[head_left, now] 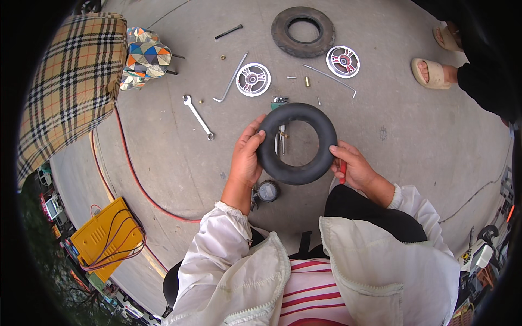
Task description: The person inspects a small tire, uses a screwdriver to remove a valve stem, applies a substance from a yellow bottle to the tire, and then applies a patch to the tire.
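Note:
A black inner tube (297, 175), round and puffed out, is held flat in front of me by both hands. My left hand (246, 156) grips its left side, thumb on top. On the opposite side, my right hand (356, 167) pinches the rim of the tube while a red handle (342, 170) sticks out under its fingers; the rest of that tool is hidden. A small brass valve stem (284, 135) points into the ring's opening. Partly covered by the tube is a metal tool with a green part (278, 104). Near my left wrist is a round dark gauge (268, 191).
Beyond lie a tyre (278, 33), two wheel hub halves (253, 80), (343, 61), bent rods (232, 76), a combination wrench (198, 118), a bolt (228, 32) and a brass sleeve (307, 81). A red hose (129, 157) runs left. Someone's sandalled foot (432, 73) stands at right.

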Demonstrator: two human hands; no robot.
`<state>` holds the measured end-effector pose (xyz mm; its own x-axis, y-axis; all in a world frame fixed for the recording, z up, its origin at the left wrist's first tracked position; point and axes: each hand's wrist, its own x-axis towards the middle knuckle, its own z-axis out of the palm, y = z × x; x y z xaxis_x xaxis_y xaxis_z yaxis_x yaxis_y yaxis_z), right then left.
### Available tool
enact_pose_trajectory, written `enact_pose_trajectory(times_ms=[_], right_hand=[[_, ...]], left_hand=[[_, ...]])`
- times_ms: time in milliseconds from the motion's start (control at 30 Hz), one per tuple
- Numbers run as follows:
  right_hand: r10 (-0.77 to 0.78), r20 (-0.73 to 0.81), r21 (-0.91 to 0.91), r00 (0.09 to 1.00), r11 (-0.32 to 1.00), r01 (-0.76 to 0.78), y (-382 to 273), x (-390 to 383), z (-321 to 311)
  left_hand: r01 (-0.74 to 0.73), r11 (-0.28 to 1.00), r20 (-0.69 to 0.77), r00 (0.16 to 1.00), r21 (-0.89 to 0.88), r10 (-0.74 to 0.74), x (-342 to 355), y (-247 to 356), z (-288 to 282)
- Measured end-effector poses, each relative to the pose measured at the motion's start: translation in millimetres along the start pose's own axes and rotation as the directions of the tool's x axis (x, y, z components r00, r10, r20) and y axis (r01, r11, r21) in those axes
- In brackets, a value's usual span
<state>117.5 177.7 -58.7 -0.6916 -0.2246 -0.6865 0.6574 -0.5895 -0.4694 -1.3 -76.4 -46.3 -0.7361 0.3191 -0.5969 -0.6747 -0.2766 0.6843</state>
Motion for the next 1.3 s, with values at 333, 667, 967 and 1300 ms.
enact_pose_trajectory(times_ms=[333, 667, 967, 1300], right_hand=[[0.0, -0.023, 0.004, 1.0, 1.0, 0.0, 1.6, 0.0, 0.3], [-0.002, -0.023, -0.012, 1.0, 1.0, 0.002, 1.9, 0.7, 0.1], [0.04, -0.037, -0.012, 0.999, 0.999, -0.04, 3.9, 3.2, -3.8], [0.016, -0.05, -0.012, 0.999, 1.0, -0.017, 7.3, 3.6, -7.2]], left_hand=[[0.01, 1.0, -0.01, 1.0, 0.023, -0.01, 2.8, -5.5, -2.6], [0.037, 0.998, -0.05, 0.998, 0.06, -0.034, 5.4, -10.3, -6.8], [0.055, 0.996, -0.055, 0.997, 0.077, -0.051, 2.3, -7.1, -4.1], [0.043, 0.994, -0.031, 0.999, 0.097, -0.041, 0.4, -6.5, -2.8]])
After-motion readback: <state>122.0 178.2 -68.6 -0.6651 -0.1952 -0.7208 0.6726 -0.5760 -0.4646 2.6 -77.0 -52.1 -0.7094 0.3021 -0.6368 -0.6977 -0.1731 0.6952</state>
